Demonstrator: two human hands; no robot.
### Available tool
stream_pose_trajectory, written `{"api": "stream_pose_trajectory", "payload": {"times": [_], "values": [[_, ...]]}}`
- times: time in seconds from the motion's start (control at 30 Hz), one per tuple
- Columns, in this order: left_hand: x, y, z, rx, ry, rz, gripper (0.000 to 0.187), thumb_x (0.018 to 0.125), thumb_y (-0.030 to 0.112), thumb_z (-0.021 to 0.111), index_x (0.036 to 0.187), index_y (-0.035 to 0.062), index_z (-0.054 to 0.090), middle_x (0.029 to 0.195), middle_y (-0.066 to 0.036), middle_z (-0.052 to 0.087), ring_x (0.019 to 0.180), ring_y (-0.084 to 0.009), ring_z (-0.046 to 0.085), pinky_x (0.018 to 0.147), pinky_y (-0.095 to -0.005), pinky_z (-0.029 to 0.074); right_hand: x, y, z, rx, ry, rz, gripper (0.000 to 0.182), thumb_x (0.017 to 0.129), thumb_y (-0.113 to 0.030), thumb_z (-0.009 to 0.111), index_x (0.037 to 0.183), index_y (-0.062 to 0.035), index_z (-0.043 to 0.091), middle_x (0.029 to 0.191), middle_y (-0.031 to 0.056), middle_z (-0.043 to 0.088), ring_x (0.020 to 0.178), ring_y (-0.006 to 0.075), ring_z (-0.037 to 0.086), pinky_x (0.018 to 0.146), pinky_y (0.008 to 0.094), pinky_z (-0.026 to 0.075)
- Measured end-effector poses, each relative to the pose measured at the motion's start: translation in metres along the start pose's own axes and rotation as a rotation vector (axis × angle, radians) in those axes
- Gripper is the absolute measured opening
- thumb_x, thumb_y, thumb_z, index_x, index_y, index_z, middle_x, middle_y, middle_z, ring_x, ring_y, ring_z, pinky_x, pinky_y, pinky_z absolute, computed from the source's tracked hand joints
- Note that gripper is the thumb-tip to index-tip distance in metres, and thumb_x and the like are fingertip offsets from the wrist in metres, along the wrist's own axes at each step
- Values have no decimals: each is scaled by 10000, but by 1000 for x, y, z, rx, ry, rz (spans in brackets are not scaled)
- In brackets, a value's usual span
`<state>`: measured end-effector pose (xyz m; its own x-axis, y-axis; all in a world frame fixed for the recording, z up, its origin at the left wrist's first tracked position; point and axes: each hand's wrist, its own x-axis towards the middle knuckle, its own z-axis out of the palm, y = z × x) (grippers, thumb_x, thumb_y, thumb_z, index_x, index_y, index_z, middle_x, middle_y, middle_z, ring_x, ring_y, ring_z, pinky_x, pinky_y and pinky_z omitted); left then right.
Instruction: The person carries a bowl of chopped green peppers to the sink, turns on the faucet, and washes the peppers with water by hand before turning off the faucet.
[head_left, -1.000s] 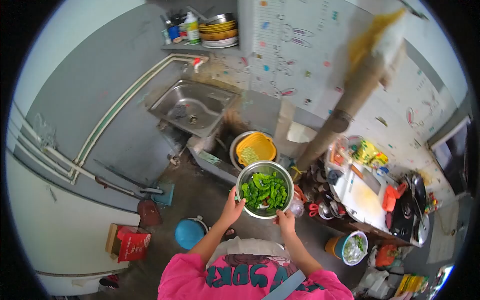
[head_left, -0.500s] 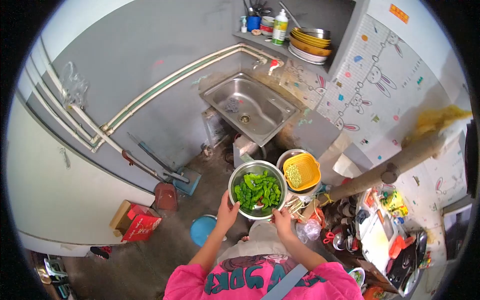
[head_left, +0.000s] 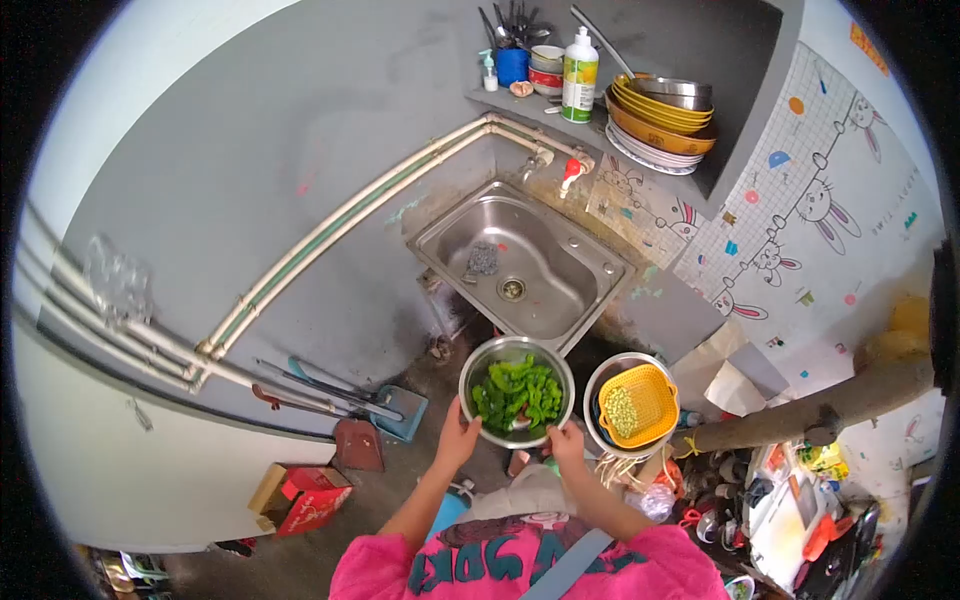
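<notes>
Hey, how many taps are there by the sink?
2: a red-handled tap and, left of it in the picture, a metal tap, both above the sink's far edge. Neither is hidden.

Peppers [head_left: 518, 388] lie in the bowl [head_left: 505, 350], left of the basket [head_left: 656, 400].

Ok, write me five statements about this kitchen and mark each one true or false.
1. The left hand and right hand hold a metal bowl. True.
2. The metal bowl is empty. False: it holds green peppers.
3. A yellow basket is to the right of the metal bowl. True.
4. A red-handled tap is near the sink. True.
5. The sink holds a bottle. False: the tall white-and-green bottle stands on the shelf.
</notes>
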<state>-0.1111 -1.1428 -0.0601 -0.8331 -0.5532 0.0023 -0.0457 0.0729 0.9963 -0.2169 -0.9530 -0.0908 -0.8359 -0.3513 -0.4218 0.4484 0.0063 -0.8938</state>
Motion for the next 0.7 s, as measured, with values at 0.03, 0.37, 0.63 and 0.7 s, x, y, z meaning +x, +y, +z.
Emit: {"api": "stream_pose_trajectory", "payload": {"times": [0.03,0.37,0.63,0.7], "values": [[18,4,-1,1,-27,-33,541,867,4,505,1354,13,271,1261,-140,444,1113,-201,482,887,-311,427,15,-15,6,30,-16,-11,102,846,-67,523,894,18,549,651,88,601,490,138,569,414,246,428],[162,53,9,-180,-43,-333,543,879,69,528,1359,82,275,1168,-84,514,976,-174,568,756,-317,510,125,-97,40,-7,17,-116,89,863,-99,528,848,-13,542,626,43,557,471,100,510,433,226,444],[277,7,14,-405,-371,-669,545,913,146,453,1388,138,187,1282,-147,423,1075,-291,530,808,-449,513,183,-119,41,-84,109,-61,125,848,-99,536,888,19,535,653,62,567,500,126,549,442,237,460],[309,9,12,-386,-402,-670,523,914,123,433,1378,129,192,1294,-146,401,1086,-304,517,854,-469,493,204,-133,48,-156,129,-21,138,847,-108,544,895,21,533,675,67,574,519,131,565,447,240,465]]}}
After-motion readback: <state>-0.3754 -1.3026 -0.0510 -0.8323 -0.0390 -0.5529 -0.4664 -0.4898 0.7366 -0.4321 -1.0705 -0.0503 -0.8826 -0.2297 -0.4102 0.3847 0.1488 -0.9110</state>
